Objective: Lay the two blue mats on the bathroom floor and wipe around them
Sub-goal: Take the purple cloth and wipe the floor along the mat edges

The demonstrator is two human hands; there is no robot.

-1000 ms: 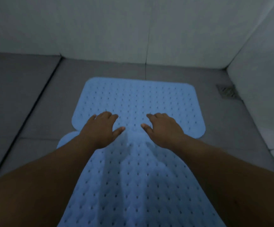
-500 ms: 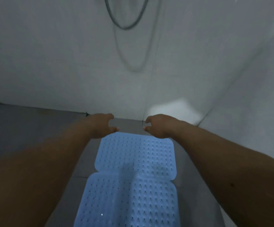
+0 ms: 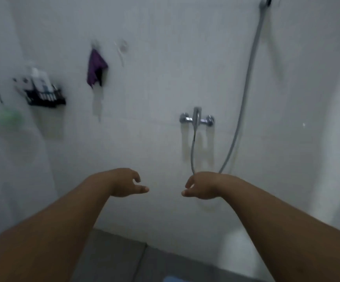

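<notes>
Cloth (image 3: 96,67) left of tap (image 3: 197,119), on wall (image 3: 154,78)

I am looking through one camera worn on the head. It is facing forward and up at the white tiled wall (image 3: 154,82), close to it. The shiny metal tap (image 3: 196,119) is sitting near the middle. Only a thin strip of grey floor (image 3: 112,255) is showing at the bottom.
</notes>
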